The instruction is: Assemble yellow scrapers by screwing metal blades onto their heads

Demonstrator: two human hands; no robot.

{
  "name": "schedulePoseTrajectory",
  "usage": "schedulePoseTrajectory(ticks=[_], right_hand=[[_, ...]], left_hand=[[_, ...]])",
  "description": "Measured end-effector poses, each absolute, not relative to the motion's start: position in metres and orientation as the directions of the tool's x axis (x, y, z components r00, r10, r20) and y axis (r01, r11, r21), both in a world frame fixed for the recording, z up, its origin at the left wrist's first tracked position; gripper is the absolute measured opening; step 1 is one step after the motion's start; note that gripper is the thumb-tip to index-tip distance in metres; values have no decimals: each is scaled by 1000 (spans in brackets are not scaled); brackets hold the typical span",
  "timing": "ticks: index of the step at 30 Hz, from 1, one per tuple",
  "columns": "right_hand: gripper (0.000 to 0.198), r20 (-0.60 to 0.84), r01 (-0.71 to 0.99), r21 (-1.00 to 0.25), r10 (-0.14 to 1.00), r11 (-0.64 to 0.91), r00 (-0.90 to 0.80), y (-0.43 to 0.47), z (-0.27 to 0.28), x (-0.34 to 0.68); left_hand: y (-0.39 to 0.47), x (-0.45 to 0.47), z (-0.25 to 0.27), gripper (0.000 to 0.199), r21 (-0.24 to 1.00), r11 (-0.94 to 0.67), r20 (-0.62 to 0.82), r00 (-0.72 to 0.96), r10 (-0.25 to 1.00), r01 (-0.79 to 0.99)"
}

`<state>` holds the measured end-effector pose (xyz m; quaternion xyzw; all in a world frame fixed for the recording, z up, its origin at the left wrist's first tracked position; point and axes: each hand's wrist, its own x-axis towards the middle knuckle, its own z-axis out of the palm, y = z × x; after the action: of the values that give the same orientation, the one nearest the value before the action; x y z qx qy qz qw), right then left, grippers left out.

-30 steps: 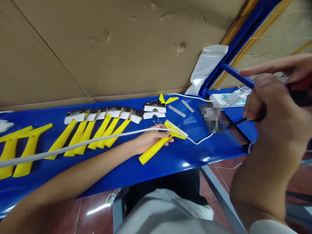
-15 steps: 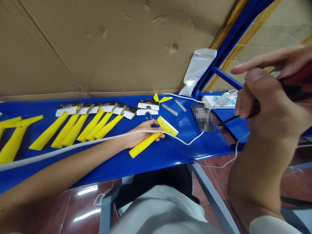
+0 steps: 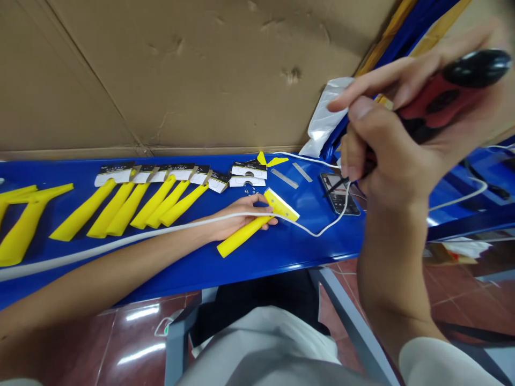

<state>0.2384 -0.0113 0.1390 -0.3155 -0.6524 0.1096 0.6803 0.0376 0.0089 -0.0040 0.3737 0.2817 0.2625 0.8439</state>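
My left hand (image 3: 241, 217) grips a yellow scraper (image 3: 243, 236) near its head, against the blue table. The scraper's head carries a metal blade along its edge, with small screws on its face. Raised at the right, my right hand (image 3: 396, 128) is closed around a red and black screwdriver (image 3: 436, 102), whose dark shaft points down and left, above a phone. Beyond my left hand lie black and white packaging cards (image 3: 247, 174). Two loose flat blades (image 3: 285, 178) rest to the right of the cards.
Several yellow scrapers (image 3: 120, 206) with cards over their heads lie in a row on the blue table (image 3: 281, 249). Bare yellow handles (image 3: 26, 230) sit at the far left. A white cable (image 3: 120, 239) crosses my left forearm and runs towards the phone (image 3: 344, 201). Cardboard (image 3: 201, 80) stands behind.
My right hand has moved left with the screwdriver, bringing more of its handle into view. My left hand keeps its hold on the scraper; the view has shifted slightly.
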Motion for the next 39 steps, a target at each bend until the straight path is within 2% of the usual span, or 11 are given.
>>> schedulePoseTrajectory(ticks=[1,4,7,9,15,22,32,35,37,39], right_hand=[[41,892,240,-452,437,859,117,-10,140,227],[46,913,167,-405,388,899,127,-8,141,199],[38,874,135,-484,472,864,117,-3,133,183],[36,868,113,-495,484,861,114,3,123,178],[46,840,84,-541,534,837,96,23,94,178],[44,818,39,-573,569,819,78,32,78,185],[36,667,316,-716,744,623,43,9,83,195],[61,607,434,-716,795,547,0,11,81,197],[67,605,415,-725,796,550,3,13,79,199],[55,636,307,-741,771,598,34,16,76,203]], left_hand=[[9,38,-4,26,777,586,-285,701,654,-230],[8,37,-4,25,770,596,-302,693,655,-227],[8,37,-3,24,761,604,-300,698,650,-236],[7,37,-3,24,754,610,-295,706,644,-242],[7,36,0,23,747,616,-304,695,651,-250],[11,36,-5,23,728,635,-312,699,644,-260],[12,36,-5,17,676,679,-325,711,623,-286],[12,36,-5,15,683,675,-329,709,624,-277],[13,36,-6,16,679,679,-337,704,626,-279],[12,36,-7,17,672,681,-330,706,626,-290]])
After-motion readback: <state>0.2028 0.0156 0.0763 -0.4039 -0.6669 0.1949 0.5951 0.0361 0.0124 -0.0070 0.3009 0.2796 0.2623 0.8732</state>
